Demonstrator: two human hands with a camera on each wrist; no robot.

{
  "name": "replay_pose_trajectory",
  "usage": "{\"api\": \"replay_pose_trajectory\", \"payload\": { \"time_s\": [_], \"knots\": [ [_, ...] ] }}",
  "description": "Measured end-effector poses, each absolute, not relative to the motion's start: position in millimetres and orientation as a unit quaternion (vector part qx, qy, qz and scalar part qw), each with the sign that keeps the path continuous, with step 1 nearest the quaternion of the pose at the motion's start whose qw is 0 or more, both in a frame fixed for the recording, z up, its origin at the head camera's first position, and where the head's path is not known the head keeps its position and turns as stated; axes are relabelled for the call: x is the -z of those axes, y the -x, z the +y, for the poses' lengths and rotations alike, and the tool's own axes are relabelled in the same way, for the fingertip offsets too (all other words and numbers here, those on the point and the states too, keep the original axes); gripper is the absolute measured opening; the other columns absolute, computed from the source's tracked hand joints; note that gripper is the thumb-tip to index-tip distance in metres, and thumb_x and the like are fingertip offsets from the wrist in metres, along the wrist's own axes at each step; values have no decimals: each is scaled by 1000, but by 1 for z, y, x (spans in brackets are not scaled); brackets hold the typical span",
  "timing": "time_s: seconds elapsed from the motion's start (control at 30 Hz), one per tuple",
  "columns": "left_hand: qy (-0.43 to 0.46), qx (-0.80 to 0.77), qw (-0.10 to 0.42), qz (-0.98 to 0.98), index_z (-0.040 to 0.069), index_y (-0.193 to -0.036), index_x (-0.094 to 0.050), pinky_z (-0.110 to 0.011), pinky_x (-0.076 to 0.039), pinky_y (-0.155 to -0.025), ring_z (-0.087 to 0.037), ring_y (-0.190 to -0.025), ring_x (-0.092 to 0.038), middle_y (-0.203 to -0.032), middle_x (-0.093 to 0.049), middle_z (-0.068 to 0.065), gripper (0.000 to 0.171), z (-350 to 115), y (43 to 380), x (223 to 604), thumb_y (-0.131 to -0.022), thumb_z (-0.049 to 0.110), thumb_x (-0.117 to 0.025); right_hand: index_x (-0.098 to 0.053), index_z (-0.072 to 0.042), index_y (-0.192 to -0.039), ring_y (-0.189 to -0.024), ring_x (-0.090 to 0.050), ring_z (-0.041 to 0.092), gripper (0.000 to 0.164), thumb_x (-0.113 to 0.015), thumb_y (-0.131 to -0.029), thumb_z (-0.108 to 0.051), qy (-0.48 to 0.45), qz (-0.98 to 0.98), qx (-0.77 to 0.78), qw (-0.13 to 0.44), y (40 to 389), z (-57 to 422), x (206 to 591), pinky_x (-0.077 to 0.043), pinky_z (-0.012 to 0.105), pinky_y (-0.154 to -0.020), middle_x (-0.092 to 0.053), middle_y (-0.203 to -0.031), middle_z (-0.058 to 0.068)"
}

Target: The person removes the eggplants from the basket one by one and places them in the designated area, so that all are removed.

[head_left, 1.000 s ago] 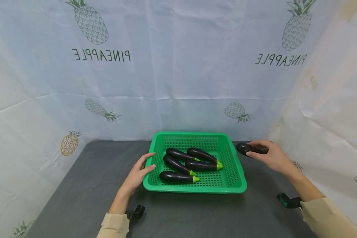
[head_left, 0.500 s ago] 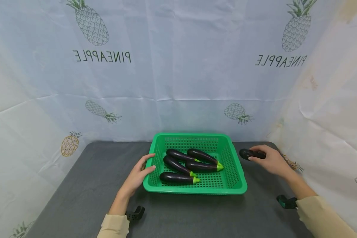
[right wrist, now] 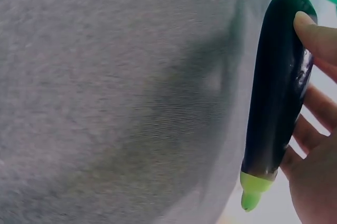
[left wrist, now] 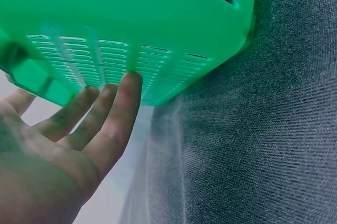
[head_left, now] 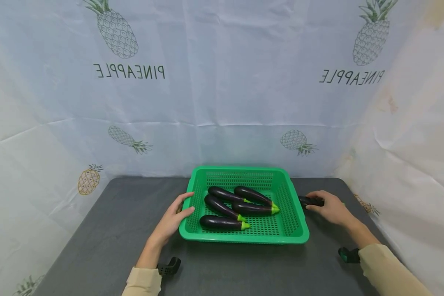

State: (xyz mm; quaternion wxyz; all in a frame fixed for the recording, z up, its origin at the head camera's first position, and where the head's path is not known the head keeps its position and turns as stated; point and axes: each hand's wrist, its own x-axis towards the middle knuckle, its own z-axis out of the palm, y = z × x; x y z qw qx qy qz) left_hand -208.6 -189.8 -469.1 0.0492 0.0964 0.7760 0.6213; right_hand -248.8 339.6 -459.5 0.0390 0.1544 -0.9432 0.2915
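A green plastic basket (head_left: 244, 238) stands on the dark table, with several eggplants (head_left: 222, 222) lying inside it. At its left side, my left hand (head_left: 169, 220) holds the rim, thumb over the edge. In the left wrist view, its fingers (left wrist: 122, 105) touch the slotted outer wall. To the right of the basket, my right hand (head_left: 331, 209) grips another eggplant (right wrist: 279, 87) between thumb and fingers, low over the table. Its dark rounded end points toward the basket; in the right wrist view its green stem shows at the bottom. I cannot tell whether it touches the table.
A dark grey table (head_left: 107, 238) extends on both sides and in front of the basket. Behind it hangs a pale cloth (head_left: 240, 94) with pineapple prints, and more cloth runs along both sides. Each wrist wears a black camera mount (head_left: 169, 266).
My right hand has come down and nearer to me, carrying the eggplant lower beside the basket's right side. The left hand and the basket stay put.
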Motion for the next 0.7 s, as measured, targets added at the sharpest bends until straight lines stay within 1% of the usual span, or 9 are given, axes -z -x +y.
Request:
{"api": "replay_pose_trajectory", "payload": {
  "time_s": [0.07, 0.17, 0.4, 0.57, 0.7],
  "knots": [
    [-100, -621, 51, 776, 22, -155, -39, -55, -37, -108, -33, -150, -27, -163, -30, -12, 55, -190, 208, 468, -105, 31, -60, -66, -2, -127, -104, -62, 36, 41, -75, -95, -27, -154, -943, -292, 33, 248, 340, 464, -51, 50, -78, -63, -121, 18],
    [-99, -624, 53, 773, 22, -155, -40, -54, -37, -108, -32, -151, -26, -163, -30, -12, 55, -189, 207, 467, -105, 31, -60, -66, -2, -126, -105, -62, 36, 40, -75, -95, -27, -160, -942, -292, 29, 247, 341, 469, -51, 50, -79, -63, -121, 17],
    [-103, -626, 57, 771, 22, -155, -40, -56, -36, -109, -33, -151, -26, -163, -29, -12, 54, -188, 207, 465, -105, 31, -59, -66, -1, -126, -107, -61, 39, 39, -76, -94, -22, -181, -937, -298, 23, 242, 345, 474, -52, 54, -82, -64, -120, 17],
    [-101, -627, 58, 770, 22, -154, -40, -56, -37, -109, -34, -150, -28, -163, -30, -13, 53, -188, 208, 467, -105, 30, -59, -66, -3, -126, -111, -60, 41, 39, -75, -94, -24, -181, -936, -301, 15, 239, 346, 473, -51, 57, -85, -63, -121, 16],
    [-102, -626, 55, 771, 22, -154, -40, -57, -36, -109, -34, -151, -26, -163, -29, -13, 53, -189, 208, 467, -105, 31, -59, -64, -2, -128, -113, -59, 42, 41, -75, -95, -24, -184, -934, -306, 9, 238, 347, 474, -50, 59, -88, -63, -123, 17]
  ]
}}
